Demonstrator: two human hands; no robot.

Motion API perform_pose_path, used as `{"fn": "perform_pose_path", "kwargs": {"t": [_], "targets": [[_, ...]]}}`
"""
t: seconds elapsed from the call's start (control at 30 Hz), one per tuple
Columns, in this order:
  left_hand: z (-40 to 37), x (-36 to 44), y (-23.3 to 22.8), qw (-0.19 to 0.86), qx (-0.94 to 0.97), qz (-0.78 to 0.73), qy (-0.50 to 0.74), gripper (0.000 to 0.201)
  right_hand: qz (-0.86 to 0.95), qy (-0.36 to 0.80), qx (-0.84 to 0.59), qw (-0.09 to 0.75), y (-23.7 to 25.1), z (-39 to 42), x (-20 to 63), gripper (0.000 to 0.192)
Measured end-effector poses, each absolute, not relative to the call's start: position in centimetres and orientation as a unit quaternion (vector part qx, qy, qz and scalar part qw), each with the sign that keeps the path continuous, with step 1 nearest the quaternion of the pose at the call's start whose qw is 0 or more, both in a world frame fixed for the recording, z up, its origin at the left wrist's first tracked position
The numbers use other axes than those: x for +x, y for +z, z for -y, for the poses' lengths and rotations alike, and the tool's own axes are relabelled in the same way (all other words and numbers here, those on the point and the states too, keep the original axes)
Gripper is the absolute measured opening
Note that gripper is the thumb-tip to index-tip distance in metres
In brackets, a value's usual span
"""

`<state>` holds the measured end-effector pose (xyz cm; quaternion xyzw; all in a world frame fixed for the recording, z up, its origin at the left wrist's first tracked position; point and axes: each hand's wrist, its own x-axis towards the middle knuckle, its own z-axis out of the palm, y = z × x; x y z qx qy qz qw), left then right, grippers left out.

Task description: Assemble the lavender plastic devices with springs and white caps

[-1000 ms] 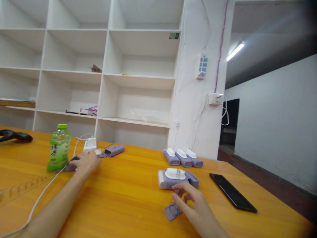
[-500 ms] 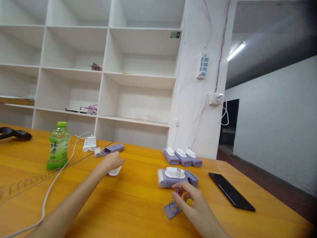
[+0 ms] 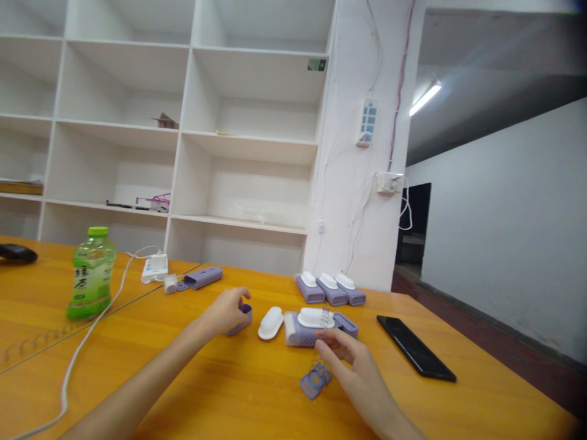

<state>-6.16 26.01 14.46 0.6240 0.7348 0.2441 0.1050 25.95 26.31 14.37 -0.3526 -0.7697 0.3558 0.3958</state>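
Purple case [image 3: 239, 318]: a small lilac plastic shell, mid-table, lying just left of the white cap; it looks light, stiff and smooth, so a pinch across its two long sides should hold it best.
Left hand [image 3: 225, 310]: fingers curl round the purple case, thumb on top, gripping it against the table [image 3: 183, 366].
White cap [image 3: 270, 322]: an oval, glossy, rounded lid, lying loose between the case and the purple device; probably slippery.
Purple device [image 3: 312, 327]: a blocky lilac body with a white top, rounded corners, hard plastic; it sits toward the far edge from the right hand.
Right hand [image 3: 353, 363]: fingers loosely spread, gripping nothing, the tips resting near the device's front.
Tag [image 3: 314, 382]: a flat purple piece on a thin wire loop, beside the right hand's fingers; it looks flimsy.
Bottle [image 3: 90, 275]: green, clear plastic, upright near the left edge.
Phone [image 3: 415, 347]: black, flat and glossy, toward the right edge.
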Motion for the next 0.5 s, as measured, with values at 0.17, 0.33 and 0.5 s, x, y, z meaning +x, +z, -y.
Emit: {"fn": "perform_pose_path", "kwargs": {"t": [0.17, 0.33, 0.5], "targets": [[-25.8, -6.0, 14.1, 0.067, 0.608, -0.768, 0.192, 0.058, 0.778, 0.340, -0.347, 0.398, 14.1, -26.4, 26.2, 0.034], [-26.1, -6.7, 13.8, 0.042, 0.590, -0.788, 0.174, 0.068, 0.772, 0.334, -0.353, 0.410, 13.8, -26.7, 26.3, 0.037], [-26.5, -8.2, 13.2, 0.092, 0.595, -0.777, 0.185, 0.065, 0.763, 0.346, -0.352, 0.417, 13.8, -27.0, 26.3, 0.043]]}}
